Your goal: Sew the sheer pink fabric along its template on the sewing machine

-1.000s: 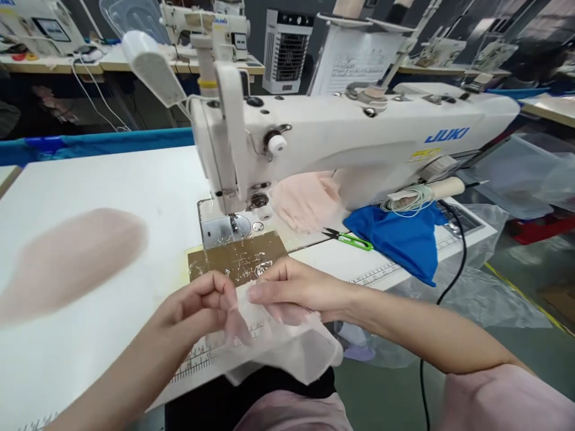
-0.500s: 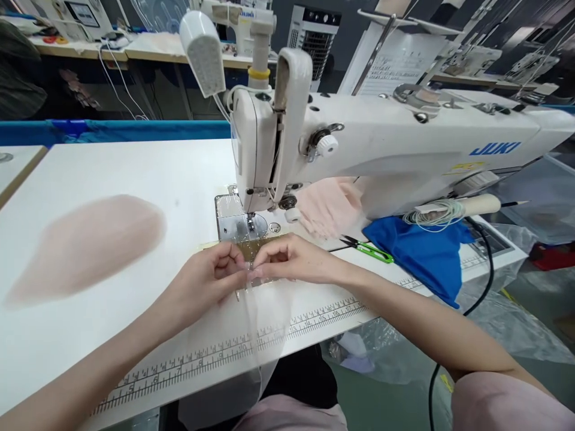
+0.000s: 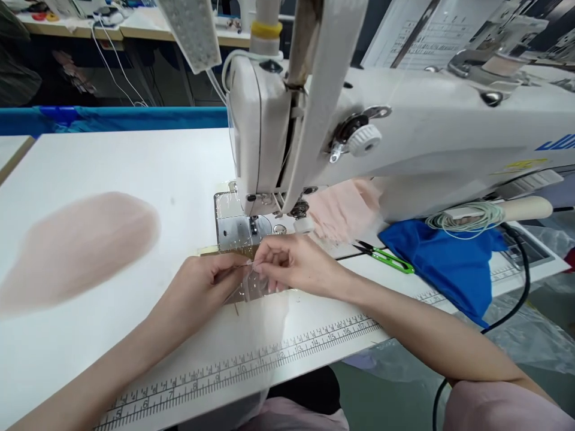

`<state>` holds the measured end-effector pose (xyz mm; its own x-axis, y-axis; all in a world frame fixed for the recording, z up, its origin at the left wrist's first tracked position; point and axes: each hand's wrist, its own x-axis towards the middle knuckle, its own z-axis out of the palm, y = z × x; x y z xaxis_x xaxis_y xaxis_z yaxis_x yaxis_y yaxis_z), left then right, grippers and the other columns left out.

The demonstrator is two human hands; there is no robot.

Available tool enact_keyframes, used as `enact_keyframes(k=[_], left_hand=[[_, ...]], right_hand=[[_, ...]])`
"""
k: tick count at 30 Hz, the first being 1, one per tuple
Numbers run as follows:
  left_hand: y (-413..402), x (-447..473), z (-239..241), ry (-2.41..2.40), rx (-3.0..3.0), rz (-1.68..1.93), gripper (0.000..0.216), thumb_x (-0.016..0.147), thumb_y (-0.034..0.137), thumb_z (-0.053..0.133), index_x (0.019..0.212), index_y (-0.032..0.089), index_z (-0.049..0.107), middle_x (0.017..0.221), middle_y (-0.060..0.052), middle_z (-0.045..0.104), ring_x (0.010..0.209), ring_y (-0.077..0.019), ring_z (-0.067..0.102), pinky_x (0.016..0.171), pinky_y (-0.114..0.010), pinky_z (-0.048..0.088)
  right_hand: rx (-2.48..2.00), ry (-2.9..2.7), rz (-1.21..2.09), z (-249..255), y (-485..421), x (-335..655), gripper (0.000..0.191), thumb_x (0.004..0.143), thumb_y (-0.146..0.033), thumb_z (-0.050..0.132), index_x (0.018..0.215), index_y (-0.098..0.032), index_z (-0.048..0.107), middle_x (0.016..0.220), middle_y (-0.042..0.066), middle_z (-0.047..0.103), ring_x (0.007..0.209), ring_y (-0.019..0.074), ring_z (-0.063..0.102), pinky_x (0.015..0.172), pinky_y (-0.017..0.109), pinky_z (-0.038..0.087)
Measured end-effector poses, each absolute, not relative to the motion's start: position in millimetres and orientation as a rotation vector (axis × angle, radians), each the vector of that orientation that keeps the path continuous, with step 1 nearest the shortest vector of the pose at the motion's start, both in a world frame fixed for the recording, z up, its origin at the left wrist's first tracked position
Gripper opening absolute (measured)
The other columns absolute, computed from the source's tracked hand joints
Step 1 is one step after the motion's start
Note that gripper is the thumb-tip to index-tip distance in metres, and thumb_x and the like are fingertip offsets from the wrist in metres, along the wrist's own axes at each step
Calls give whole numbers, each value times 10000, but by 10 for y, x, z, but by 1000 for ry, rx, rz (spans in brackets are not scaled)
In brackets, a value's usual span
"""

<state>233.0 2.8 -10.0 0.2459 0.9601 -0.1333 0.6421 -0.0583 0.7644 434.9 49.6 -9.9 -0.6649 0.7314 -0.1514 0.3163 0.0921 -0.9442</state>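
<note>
My left hand (image 3: pixel 202 284) and my right hand (image 3: pixel 300 263) meet in front of the sewing machine (image 3: pixel 258 137), fingertips almost touching. Both are closed in a pinch on the edge of a thin, sheer fabric (image 3: pixel 269 320). From the fingers it falls toward me across the table's front, so pale that its outline is hard to follow. Just beyond my fingers are the presser foot (image 3: pixel 254 225) and the metal needle plate (image 3: pixel 229 230). Flat on the table, left of my left hand, lies a sheer pink fabric piece (image 3: pixel 94 245).
Right of my hands lie green-handled thread snips (image 3: pixel 390 260), a blue cloth (image 3: pixel 444 257) and a coil of pale cord (image 3: pixel 462 218). Peach fabric (image 3: pixel 345 206) is bunched under the machine arm. A printed ruler (image 3: pixel 242 365) runs along the table's front edge. A black cable (image 3: pixel 516 299) hangs at right.
The view has moved closer to the machine. My right hand's fingers have shifted slightly and its lower fingers show more. Both hands keep their pinch on the sheer fabric.
</note>
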Motion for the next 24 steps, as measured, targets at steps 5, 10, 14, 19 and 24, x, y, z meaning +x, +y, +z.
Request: enact_keyframes(k=[5,10,14,19,24], left_hand=[[-26,2336,-154,1560,1846,628,218,889,407,551,884,279,727,706,40,722,571,-131,583,557,-242,415],[-54,2329,-137,1605,1857,687,194,863,402,570,840,277,718,681,55,719,480,-104,521,513,-233,386],[-56,2330,-136,1612,1862,689,192,853,401,571,815,285,719,635,58,692,469,-105,509,521,-231,390],[-62,2328,-143,1620,1840,687,217,854,427,552,833,294,723,635,47,679,473,-117,510,557,-247,426],[-66,2335,-140,1577,1859,693,223,874,429,546,868,305,732,636,44,682,498,-128,544,585,-253,448]], right_hand=[[-957,-2139,1179,-149,424,4331,23,875,-173,614,889,-180,596,608,-75,585,548,65,581,550,188,463],[-892,-2190,1042,-150,406,4332,52,893,-186,608,941,-182,587,583,-98,526,524,54,523,559,188,432],[-843,-2232,1016,-152,404,4342,57,901,-176,590,956,-185,578,580,-106,489,509,47,486,552,179,416],[-844,-2262,1015,-149,403,4345,126,906,-178,561,1030,-190,546,580,-110,476,509,59,477,528,184,396],[-809,-2267,1007,-142,394,4340,83,891,-153,545,967,-185,558,580,-102,473,517,59,482,543,183,403]])
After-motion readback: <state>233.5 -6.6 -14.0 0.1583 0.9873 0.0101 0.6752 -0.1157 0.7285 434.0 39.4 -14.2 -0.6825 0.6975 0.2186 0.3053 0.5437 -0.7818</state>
